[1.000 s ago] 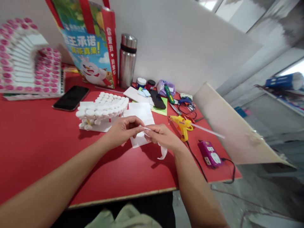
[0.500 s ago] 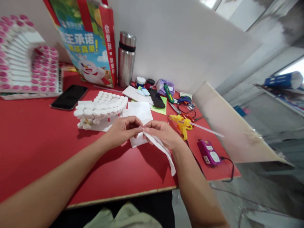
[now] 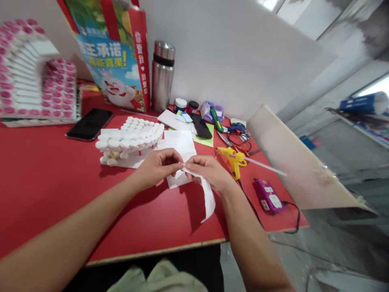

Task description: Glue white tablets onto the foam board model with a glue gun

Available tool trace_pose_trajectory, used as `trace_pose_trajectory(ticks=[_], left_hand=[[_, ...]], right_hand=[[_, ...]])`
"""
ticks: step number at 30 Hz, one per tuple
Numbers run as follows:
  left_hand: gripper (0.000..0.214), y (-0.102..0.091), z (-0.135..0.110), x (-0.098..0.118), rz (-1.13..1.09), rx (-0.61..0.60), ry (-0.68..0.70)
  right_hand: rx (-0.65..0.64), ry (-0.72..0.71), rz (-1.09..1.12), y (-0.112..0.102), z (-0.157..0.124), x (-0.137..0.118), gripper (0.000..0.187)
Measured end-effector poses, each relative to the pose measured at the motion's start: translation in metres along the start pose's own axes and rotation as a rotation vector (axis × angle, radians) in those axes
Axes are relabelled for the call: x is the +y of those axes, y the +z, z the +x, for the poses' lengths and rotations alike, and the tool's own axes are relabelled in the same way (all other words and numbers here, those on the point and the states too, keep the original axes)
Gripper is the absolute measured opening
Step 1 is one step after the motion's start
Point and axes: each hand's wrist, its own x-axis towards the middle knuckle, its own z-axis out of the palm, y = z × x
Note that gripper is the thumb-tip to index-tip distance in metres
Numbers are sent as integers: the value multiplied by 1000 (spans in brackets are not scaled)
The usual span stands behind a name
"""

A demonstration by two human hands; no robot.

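Note:
A strip of white paper [image 3: 208, 198] hangs from my fingers over the red table, its free end curving down below my right hand [image 3: 208, 169]. My right thumb and fingers are pinched on the strip near its upper end. Fingertip to fingertip with it, my left hand [image 3: 162, 165] pinches the same end, which the fingers mostly hide. Underneath both hands lie white paper sheets [image 3: 178, 140]. Left of them stands a white model [image 3: 130, 138] covered in round white pieces, with small red posts below.
A yellow glue gun [image 3: 232, 158] with a long glue stick lies right, near a purple power socket [image 3: 269, 196]. A phone [image 3: 89, 124], steel flask [image 3: 163, 77], printed bag [image 3: 112, 61] and pink-and-white model [image 3: 59, 89] stand behind. A green cutter [image 3: 216, 119] lies at the back.
The strip's loose end has swung left and now curls inward beneath my right hand. Both hands keep their pinch at almost the same place.

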Motion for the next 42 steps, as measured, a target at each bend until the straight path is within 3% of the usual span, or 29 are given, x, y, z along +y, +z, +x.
trace_pose_trajectory(ticks=[4, 7, 11, 15, 17, 19, 22, 25, 30, 34, 38, 42], left_hand=[[15, 1, -2, 1, 36, 17, 142], [6, 4, -5, 2, 129, 21, 392], [13, 6, -10, 6, 338, -14, 677], [20, 4, -11, 8, 456, -84, 806], [16, 5, -10, 6, 445, -63, 732], [3, 9, -9, 4, 332, 15, 498], [27, 16, -7, 1, 13, 72, 70], [33, 20, -6, 0, -195, 66, -124], [34, 17, -3, -3, -296, 108, -215], [29, 14, -2, -7, -302, 93, -236], [19, 14, -2, -5, -87, 121, -110], [10, 14, -6, 0, 298, 150, 192]], right_hand=[[-72, 101, 195, 0, 0, -4, 29], [-174, 127, 292, 0, -1, -8, 23], [-297, 179, 384, -2, -1, -5, 17], [-367, 163, 408, 0, 3, 3, 16], [-260, 82, 330, 2, 4, 5, 16], [-78, -65, 184, 4, 4, 3, 15], [145, -278, -150, 5, 1, -1, 15], [234, -392, -489, 4, -2, -3, 13], [269, -527, -879, 6, -2, 5, 13], [262, -553, -1014, 6, -1, 8, 13], [279, -431, -832, 6, 0, 4, 14], [196, -204, -373, 9, 1, -1, 17]])
